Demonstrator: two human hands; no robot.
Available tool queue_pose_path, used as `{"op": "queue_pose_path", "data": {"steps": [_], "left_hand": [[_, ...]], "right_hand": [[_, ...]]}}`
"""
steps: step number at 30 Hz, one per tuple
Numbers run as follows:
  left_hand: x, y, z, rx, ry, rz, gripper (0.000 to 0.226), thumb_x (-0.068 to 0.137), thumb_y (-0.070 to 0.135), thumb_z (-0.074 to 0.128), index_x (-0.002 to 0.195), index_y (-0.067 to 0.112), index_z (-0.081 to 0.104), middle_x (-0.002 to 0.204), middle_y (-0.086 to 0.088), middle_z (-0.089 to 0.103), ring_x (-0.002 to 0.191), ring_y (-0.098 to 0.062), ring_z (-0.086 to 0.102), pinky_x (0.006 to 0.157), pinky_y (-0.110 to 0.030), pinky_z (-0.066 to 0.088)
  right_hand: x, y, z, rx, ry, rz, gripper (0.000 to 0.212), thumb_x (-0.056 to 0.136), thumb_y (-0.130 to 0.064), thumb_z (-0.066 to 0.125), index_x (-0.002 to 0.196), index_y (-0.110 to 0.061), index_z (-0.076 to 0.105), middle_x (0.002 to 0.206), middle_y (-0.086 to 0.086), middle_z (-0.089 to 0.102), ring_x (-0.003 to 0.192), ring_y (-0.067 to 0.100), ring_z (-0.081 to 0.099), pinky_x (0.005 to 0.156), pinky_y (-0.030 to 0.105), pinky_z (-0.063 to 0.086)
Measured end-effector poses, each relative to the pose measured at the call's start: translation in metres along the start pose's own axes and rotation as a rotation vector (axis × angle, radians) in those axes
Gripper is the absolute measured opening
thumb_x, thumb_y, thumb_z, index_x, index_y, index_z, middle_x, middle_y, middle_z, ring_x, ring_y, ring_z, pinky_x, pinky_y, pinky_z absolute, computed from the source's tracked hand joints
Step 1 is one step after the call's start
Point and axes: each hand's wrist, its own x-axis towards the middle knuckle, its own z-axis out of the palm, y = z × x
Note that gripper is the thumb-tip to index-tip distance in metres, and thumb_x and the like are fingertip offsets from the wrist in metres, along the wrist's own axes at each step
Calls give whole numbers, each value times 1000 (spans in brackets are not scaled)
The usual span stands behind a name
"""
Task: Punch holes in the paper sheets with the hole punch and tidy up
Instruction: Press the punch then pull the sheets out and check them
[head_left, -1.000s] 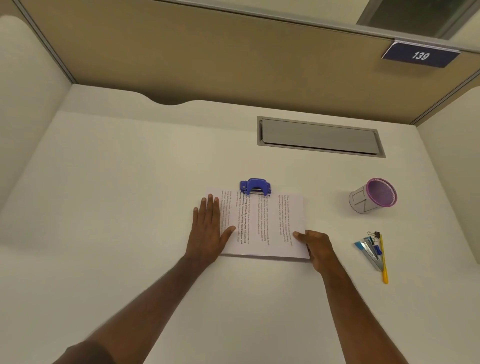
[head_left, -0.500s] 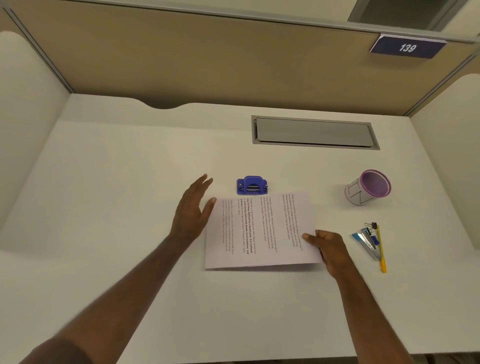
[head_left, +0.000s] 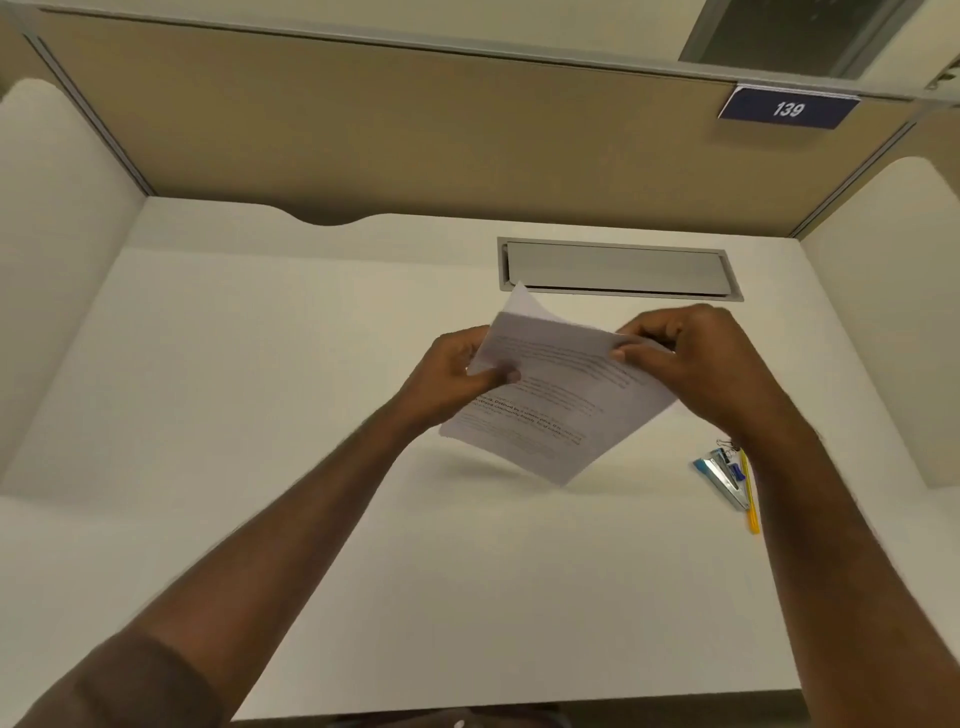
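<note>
The printed paper sheets (head_left: 550, 405) are lifted off the white desk (head_left: 260, 415) and tilted, casting a shadow below. My left hand (head_left: 452, 379) grips their left edge, thumb on top. My right hand (head_left: 691, 364) pinches their upper right edge. One sheet's corner sticks up at the back. The blue hole punch is hidden behind the sheets and my hands.
A stapler (head_left: 719, 475), a binder clip (head_left: 727, 446) and a yellow pen (head_left: 749, 493) lie at the right. A grey cable hatch (head_left: 618, 267) is set in the desk at the back. Partition walls close off three sides. The purple cup is hidden behind my right hand.
The sheets went from lying flat on the desk, out of the punch, to being held in the air. My left hand came off the desk and took hold of them.
</note>
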Motion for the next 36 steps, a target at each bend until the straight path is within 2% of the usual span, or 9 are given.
{"op": "queue_pose_path", "data": {"steps": [3, 7, 9, 13, 18, 26, 29, 33, 36], "left_hand": [[-7, -1, 1, -46, 111, -12, 37, 89, 23, 76, 80, 58, 71, 81, 33, 72, 74, 12, 66, 64, -5, 47], [-20, -10, 6, -183, 246, -24, 34, 84, 22, 78, 85, 56, 74, 84, 29, 74, 77, 7, 68, 70, -12, 53], [-25, -17, 10, -258, 305, -40, 40, 85, 15, 79, 89, 54, 75, 88, 25, 76, 82, 4, 70, 71, -14, 55], [-32, -27, 18, -330, 370, -96, 42, 84, 8, 79, 88, 50, 77, 89, 21, 78, 82, 2, 72, 69, -12, 53], [-32, -28, 23, -336, 352, -111, 40, 79, 9, 83, 89, 47, 78, 92, 19, 79, 85, -2, 73, 72, -14, 54], [-37, -24, 12, -368, 313, -79, 37, 69, 29, 88, 101, 39, 73, 106, 7, 79, 98, -14, 75, 80, -21, 58], [-39, -32, 12, -353, 227, -160, 35, 69, 29, 89, 101, 37, 76, 109, 5, 79, 103, -16, 74, 86, -26, 60], [-36, -41, 21, -260, 243, -267, 25, 79, 11, 84, 78, 35, 76, 77, 20, 76, 72, 7, 67, 66, -9, 49], [-36, -40, 23, -258, 306, -267, 29, 79, 13, 85, 79, 41, 76, 77, 22, 75, 72, 7, 67, 66, -9, 51]], "right_hand": [[1, -21, 1, -99, 18, -69, 13, 93, -28, 65, 95, -34, 77, 84, -15, 72, 77, 11, 62, 61, 27, 47], [-6, -15, 10, 99, 45, -113, 19, 86, -43, 68, 104, -39, 73, 94, -27, 71, 87, 5, 65, 65, 18, 51], [-11, 0, 21, 314, 93, -108, 32, 83, -44, 72, 115, -38, 70, 103, -23, 72, 94, 5, 67, 69, 14, 52], [-28, 31, 67, 876, 194, 21, 43, 84, 0, 72, 120, -24, 67, 103, -6, 77, 95, 10, 70, 83, 21, 55], [-35, 43, 108, 749, 285, 165, 31, 86, -14, 75, 88, -45, 77, 89, -20, 77, 81, 3, 71, 77, 22, 57], [-35, 39, 99, 835, 351, 112, 19, 87, -34, 70, 93, -51, 75, 94, -23, 76, 82, 3, 71, 72, 14, 56], [-36, 47, 110, 922, 314, 160, 13, 85, -29, 73, 93, -38, 79, 96, -14, 78, 84, 7, 71, 79, 25, 58], [-37, 52, 130, 935, 254, 254, 33, 86, -7, 74, 87, -40, 78, 86, -16, 77, 82, 3, 69, 85, 36, 55], [-39, 50, 131, 922, 268, 245, 33, 85, -16, 76, 90, -48, 76, 87, -18, 76, 84, 4, 70, 82, 29, 58]]}}
